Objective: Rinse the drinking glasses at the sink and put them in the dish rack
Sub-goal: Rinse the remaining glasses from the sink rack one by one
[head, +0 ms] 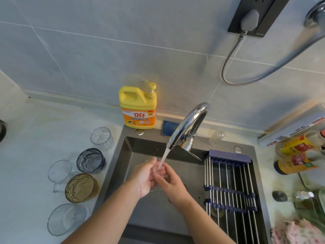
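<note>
Drinking glasses point(81, 187) stand in a loose column on the tabletop point(35, 138) just left of the sink point(133, 155). There are five of them, clear, grey-blue and amber, all mouth up. The dish rack point(228, 182) lies across the sink's right side, and none of the glasses has reached it. The tap point(186, 125) at the sink's back edge pours a steady stream point(163, 159) towards the sink's middle.

Both forearms reach in over the sink's front edge. The left hand point(146, 176) lies palm up under the stream, and the right hand point(170, 182) lays its fingers across the left's fingertips. Neither grip holds anything, and the fingers are loose and nearly straight.

This looks like wetting the hands before the first glass. A good next move would be to take the nearest glass by its wall, tilt its mouth into the stream, then set it mouth down on the rack.
</note>
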